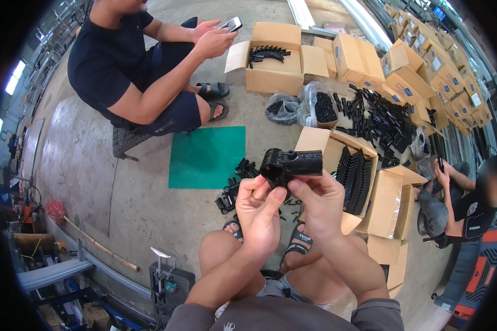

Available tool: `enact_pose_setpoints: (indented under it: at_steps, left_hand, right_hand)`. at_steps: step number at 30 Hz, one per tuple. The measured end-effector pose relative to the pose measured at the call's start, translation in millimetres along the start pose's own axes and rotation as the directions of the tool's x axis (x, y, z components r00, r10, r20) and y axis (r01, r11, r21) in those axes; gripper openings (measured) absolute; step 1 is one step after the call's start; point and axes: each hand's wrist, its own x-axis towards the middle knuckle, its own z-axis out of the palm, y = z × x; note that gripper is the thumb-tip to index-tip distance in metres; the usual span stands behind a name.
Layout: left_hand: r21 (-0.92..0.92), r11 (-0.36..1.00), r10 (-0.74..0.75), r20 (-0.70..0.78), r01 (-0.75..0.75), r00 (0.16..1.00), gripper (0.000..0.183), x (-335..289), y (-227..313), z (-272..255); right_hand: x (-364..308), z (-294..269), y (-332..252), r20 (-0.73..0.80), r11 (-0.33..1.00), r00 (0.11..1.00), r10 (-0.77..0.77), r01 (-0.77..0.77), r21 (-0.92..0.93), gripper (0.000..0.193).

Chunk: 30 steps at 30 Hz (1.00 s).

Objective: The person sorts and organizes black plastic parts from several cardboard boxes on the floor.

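Observation:
A glossy black pipe fitting (pixel 302 163) with short tube branches is held up in front of my chest, one round open end facing left. My left hand (pixel 259 214) pinches its lower left part between thumb and fingers. From the other side, my right hand (pixel 321 199) grips the lower branch, thumb pressed against it. Just beyond my left hand, a small heap of black fittings (pixel 226 199) lies on the floor. Behind my right hand stands an open cardboard box (pixel 337 144) with black parts stacked in neat rows (pixel 354 179).
A green mat (pixel 204 157) lies ahead left, near a seated person (pixel 113 77) holding a phone (pixel 232 25). Loose black parts (pixel 386 121) are piled beyond the box, among cardboard boxes (pixel 359 58). Another person (pixel 469 204) sits at right. A long-handled broom (pixel 99 243) lies left.

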Motion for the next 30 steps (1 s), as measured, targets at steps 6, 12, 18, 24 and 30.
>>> enact_pose_setpoints:
  at_steps: [6, 12, 18, 24, 30]
  left_hand:
    - [0.008, 1.000, 0.002, 0.017, -0.002, 1.000, 0.029, -0.3, -1.3, -2.2]
    - [0.022, 1.000, -0.002, 0.012, 0.002, 1.000, 0.029, -0.9, -3.7, -2.1]
    - [-0.040, 0.999, 0.000, -0.006, 0.000, 1.000, 0.031, -0.9, -4.0, -1.3]
    - [-0.038, 0.999, 0.001, -0.018, -0.002, 1.000, 0.032, 0.0, -2.7, -1.4]
    - [-0.030, 1.000, -0.006, -0.027, 0.005, 1.000, 0.032, 0.0, -1.7, -3.5]
  right_hand:
    - [0.3, -4.1, 0.7, 0.021, 0.999, 1.000, 0.006, -0.007, 0.048, 0.020]
    - [-0.1, -3.7, 1.6, -0.009, 0.994, 0.999, 0.046, -0.045, 0.101, 0.021]
    - [-1.0, -3.3, 1.3, 0.011, 0.993, 0.999, 0.030, -0.031, 0.110, 0.021]
    - [-0.6, -4.2, -4.1, 0.038, 0.991, 0.995, 0.089, -0.093, 0.096, 0.020]
    - [-0.6, -3.0, -2.0, 0.026, 0.993, 0.996, 0.082, -0.084, 0.082, 0.020]
